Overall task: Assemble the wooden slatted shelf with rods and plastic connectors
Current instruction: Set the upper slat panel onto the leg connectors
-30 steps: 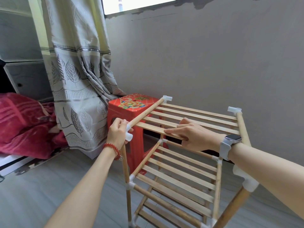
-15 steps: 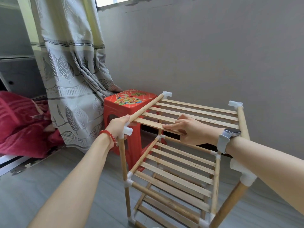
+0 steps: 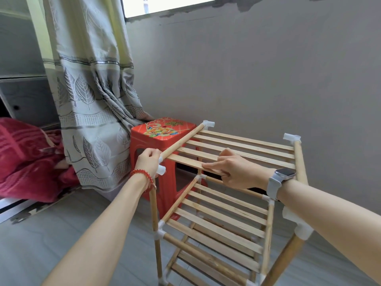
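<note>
Head view barely changed: your left hand still gripped the corner connector, your right hand still pinched the front slat.

Both arms are bare, with no sleeves. The left wrist wears a red bead bracelet. The right wrist wears a watch with a white band.

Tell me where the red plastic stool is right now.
The red plastic stool stands on the floor at the head view's centre-left, between the curtain and the wooden shelf, just beyond the left hand.
</note>
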Motion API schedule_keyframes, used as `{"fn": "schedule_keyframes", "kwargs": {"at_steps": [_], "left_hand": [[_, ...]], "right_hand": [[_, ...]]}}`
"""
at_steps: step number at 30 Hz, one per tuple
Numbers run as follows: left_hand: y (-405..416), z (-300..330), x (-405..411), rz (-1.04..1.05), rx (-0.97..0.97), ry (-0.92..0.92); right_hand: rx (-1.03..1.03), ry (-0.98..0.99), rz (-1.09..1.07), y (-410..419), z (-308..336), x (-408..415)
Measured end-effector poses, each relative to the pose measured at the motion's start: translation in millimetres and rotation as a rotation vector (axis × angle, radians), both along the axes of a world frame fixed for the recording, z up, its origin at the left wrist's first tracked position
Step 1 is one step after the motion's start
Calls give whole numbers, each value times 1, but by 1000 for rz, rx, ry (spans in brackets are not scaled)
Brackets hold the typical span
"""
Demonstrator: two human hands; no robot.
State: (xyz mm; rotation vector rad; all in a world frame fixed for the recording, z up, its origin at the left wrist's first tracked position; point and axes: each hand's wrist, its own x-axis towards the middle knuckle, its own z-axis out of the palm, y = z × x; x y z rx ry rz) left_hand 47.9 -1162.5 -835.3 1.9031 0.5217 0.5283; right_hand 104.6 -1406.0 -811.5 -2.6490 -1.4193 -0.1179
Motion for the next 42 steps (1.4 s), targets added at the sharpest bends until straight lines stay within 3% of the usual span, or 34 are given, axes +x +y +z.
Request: {"fn": "schedule_keyframes", "kwargs": {"at_steps": [4, 9, 12, 14, 19, 24, 27, 29, 35, 42], "left_hand": [[-1, 4, -17, -196, 55, 26], [-24, 13, -32, -254, 140, 15], [-37, 14, -45, -229, 361, -3], [-48, 16, -53, -224, 437, -35], [-65, 17, -65, -231, 458, -135], [-56, 17, -64, -387, 147, -130], [-41, 12, -57, -345, 216, -95], [-28, 9, -49, -295, 308, -52], [-2, -5, -29, -280, 436, 171], [16, -21, -27, -174, 445, 164]], "right_hand": [[-129, -80, -6, -9, 4, -8], [-349, 101, -95, -26, 29, -9], [-417, 82, -137, -35, 33, -7], [-344, 109, -215, -41, 35, -9], [0, 501, -241, -32, 48, -31], [134, 211, -432, 18, 23, -44], [147, 196, -541, 47, 9, -44], [201, 299, -544, 65, 8, -42], [215, 329, -411, 88, 6, -46], [117, 397, -219, 68, 14, -42]]}}
